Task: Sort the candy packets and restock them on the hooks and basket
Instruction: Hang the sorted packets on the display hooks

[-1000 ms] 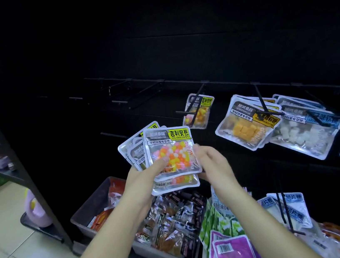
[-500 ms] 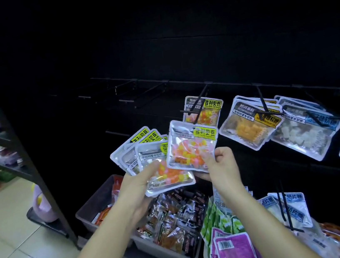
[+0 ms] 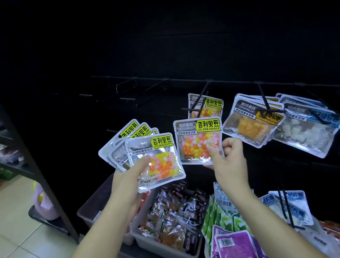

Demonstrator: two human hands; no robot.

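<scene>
**A:** Which step is this?

**B:** Hanging the jelly-bean kind, I'd say. The left hand (image 3: 128, 178) grips a fan of packets (image 3: 153, 159) with the thumb pressed on the front one. It holds them before the dark shelving, above the grey basket (image 3: 159, 246).

**A:** And the other hand?

**B:** The right hand (image 3: 228, 160) pinches a single packet (image 3: 199, 140) by its lower right corner. That one is upright, just beside the fan and not touching it. It sits just below a hung packet (image 3: 205, 104) of the same kind on a black hook (image 3: 198, 99).

**A:** So what's next?

**B:** Probably raising it until the small hole near its top edge meets the hook's tip, then sliding it back. That takes careful aim.

**A:** How do the packets look?

**B:** They're flat, shiny silver pouches. Each has a clear window showing pink, yellow and orange candies, and a yellow label at the top right.
</scene>
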